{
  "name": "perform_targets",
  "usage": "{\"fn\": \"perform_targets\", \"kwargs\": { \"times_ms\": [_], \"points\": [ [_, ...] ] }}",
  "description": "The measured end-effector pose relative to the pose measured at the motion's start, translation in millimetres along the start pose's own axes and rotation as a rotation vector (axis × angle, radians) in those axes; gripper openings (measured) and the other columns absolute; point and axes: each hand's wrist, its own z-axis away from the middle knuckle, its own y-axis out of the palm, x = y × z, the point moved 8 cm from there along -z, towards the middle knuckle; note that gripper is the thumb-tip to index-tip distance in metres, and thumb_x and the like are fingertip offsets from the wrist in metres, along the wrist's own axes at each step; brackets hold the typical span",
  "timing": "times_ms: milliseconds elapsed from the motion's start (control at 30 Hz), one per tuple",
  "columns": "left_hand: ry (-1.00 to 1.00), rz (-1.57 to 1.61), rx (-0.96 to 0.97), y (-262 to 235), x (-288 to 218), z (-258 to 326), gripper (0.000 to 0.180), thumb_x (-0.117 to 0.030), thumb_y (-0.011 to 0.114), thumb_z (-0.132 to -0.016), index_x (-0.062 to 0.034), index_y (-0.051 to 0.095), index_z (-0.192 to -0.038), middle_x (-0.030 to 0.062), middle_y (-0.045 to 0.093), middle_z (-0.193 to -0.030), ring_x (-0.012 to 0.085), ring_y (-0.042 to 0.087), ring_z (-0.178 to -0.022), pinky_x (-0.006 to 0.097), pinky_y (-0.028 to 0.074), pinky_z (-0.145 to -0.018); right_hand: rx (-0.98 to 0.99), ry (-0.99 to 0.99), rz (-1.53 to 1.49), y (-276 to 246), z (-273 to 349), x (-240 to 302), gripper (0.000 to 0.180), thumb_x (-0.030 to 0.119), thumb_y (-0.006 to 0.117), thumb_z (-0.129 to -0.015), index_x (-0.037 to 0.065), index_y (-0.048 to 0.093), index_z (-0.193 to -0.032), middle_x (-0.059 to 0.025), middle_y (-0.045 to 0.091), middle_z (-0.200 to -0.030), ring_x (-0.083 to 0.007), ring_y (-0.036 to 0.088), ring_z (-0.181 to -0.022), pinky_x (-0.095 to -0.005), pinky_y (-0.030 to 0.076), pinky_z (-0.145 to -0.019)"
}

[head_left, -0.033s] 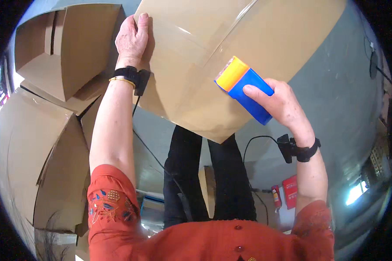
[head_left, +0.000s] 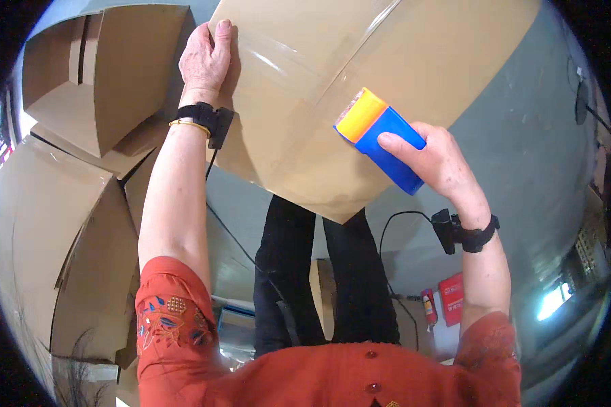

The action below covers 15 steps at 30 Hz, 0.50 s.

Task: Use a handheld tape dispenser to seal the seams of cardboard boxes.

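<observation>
My left hand (head_left: 207, 54) lies flat on the cardboard box (head_left: 387, 61); right hand (head_left: 441, 159) grips the blue-yellow tape dispenser (head_left: 380, 136) against it. More boxes (head_left: 95, 74) just left.

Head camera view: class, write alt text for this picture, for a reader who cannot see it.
A person's right hand presses a blue and yellow tape dispenser against a large cardboard box, while the left hand lies flat on the box's left side. More cardboard boxes are stacked to the left.
</observation>
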Motion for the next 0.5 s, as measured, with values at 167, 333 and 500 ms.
{"fn": "perform_targets", "kwargs": {
  "times_ms": [167,333,500],
  "points": [
    [0.037,0.024,0.0,3.6,-3.7,2.3,0.065,-0.067,0.044,-0.098,-0.0055,0.063,-0.106,0.0184,0.067,-0.1,0.0402,0.065,-0.099,0.049,0.05,-0.086,0.05,0.008,0.027,-1.1,-2.9,-5.7,0.058,0.059,0.068,-0.089,0.001,0.072,-0.085,-0.0076,0.068,-0.068,-0.0142,0.067,-0.064,-0.0312,0.053,-0.06],
    [0.064,0.013,-0.041,1.0,-2.2,1.9,0.064,-0.066,0.043,-0.099,-0.0055,0.063,-0.104,0.0183,0.067,-0.101,0.0403,0.065,-0.099,0.049,0.05,-0.086,0.015,-0.006,0.026,0.8,0.0,-3.6,0.057,0.059,0.068,-0.089,0.002,0.073,-0.086,-0.0073,0.068,-0.067,-0.0143,0.068,-0.063,-0.0318,0.054,-0.06],
    [0.056,0.019,-0.043,1.0,-5.8,4.1,0.063,-0.064,0.043,-0.1,-0.0066,0.065,-0.114,0.018,0.068,-0.106,0.039,0.065,-0.103,0.049,0.05,-0.089,0.031,0.013,0.019,2.0,0.7,-4.8,0.056,0.056,0.069,-0.089,0.001,0.073,-0.089,-0.0091,0.069,-0.067,-0.0167,0.069,-0.063,-0.0325,0.054,-0.06]
  ]
}}
